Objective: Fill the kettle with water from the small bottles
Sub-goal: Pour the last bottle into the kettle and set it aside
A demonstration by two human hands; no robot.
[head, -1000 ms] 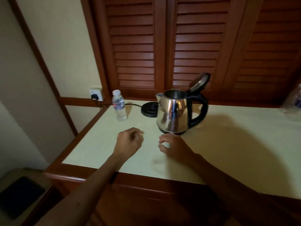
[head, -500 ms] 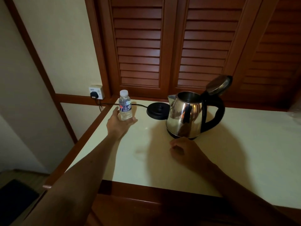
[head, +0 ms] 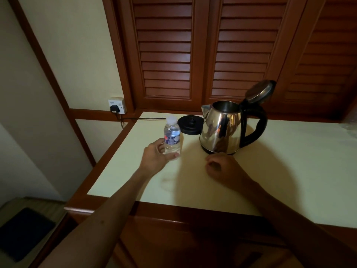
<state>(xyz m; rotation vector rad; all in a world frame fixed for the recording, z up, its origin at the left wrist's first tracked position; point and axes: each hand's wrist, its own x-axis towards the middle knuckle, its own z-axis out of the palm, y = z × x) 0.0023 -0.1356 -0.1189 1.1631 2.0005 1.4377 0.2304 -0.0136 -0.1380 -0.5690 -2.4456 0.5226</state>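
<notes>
A small clear water bottle (head: 172,135) with a white cap and a blue label stands upright, capped, with my left hand (head: 155,158) wrapped around its lower half. To its right a steel kettle (head: 222,129) with a black handle sits on the cream tabletop (head: 289,171), its lid (head: 259,91) tipped open at the back. My right hand (head: 224,169) rests loosely curled on the table just in front of the kettle, holding nothing.
The kettle's round black base (head: 190,124) lies behind the bottle, its cord running to a wall socket (head: 116,106) at the left. Louvred wooden doors stand behind the table. Crinkled clear plastic (head: 350,125) shows at the far right edge.
My left hand reached to the bottle, closed around it and drew it nearer, toward the kettle. My right hand stayed in front of the kettle.
</notes>
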